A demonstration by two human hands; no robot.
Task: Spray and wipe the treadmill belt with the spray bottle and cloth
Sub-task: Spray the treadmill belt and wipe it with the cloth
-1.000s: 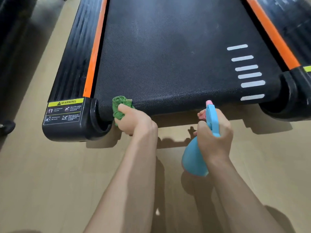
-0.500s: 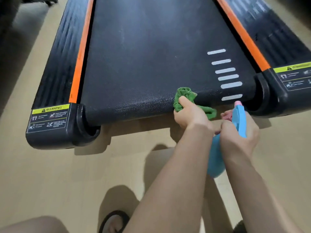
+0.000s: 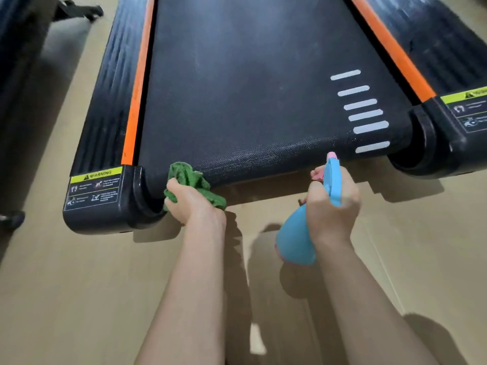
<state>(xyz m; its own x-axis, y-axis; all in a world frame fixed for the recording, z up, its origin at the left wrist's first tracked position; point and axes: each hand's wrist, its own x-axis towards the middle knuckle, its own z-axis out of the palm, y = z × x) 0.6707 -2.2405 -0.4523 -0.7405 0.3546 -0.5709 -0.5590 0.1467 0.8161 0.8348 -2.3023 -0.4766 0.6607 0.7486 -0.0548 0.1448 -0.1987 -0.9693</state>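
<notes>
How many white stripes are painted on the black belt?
6. The white stripes sit stacked in one column on the treadmill belt, near its right edge, the lowest curving over the near end by the spray bottle. None looks hidden.

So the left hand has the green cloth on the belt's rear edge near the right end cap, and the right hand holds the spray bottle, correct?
Not quite. The head view shows the left hand pressing the green cloth on the belt rear edge near the left end cap, not the right. The right hand does hold the spray bottle.

I read "WARNING" on the yellow strip of the sticker (image 3: 95, 187) at the treadmill's near left corner; its small print, and the right corner sticker (image 3: 467, 109), stay illegible to me.
</notes>
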